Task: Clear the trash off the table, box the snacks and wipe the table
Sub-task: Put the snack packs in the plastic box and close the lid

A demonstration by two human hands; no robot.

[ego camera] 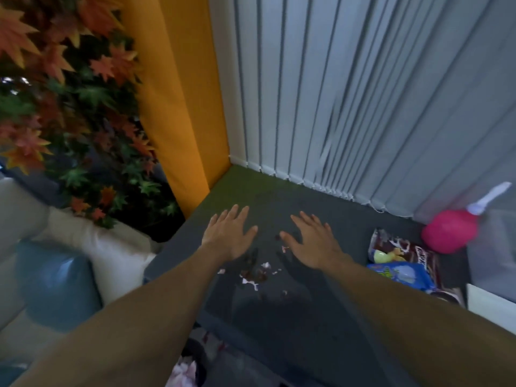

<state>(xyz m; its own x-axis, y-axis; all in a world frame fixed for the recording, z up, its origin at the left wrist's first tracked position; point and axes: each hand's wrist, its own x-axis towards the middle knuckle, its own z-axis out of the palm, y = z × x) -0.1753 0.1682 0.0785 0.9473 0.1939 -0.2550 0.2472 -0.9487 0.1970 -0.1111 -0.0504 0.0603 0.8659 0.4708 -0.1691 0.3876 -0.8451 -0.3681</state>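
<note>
Head: left hand, right hand splayed, empty; trash scraps seemingly between, behind fingers.

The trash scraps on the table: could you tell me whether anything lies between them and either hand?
Nothing visible does. The scraps lie bare on the table near the open left hand and right hand; the snack packets sit apart, further right.

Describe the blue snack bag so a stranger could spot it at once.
Start at the dark grey table before the vertical blinds and go to its right edge, below the round pink object. There the blue snack bag lies nearest the person, overlapping a brown-and-white packet; it alone is bright blue.
</note>
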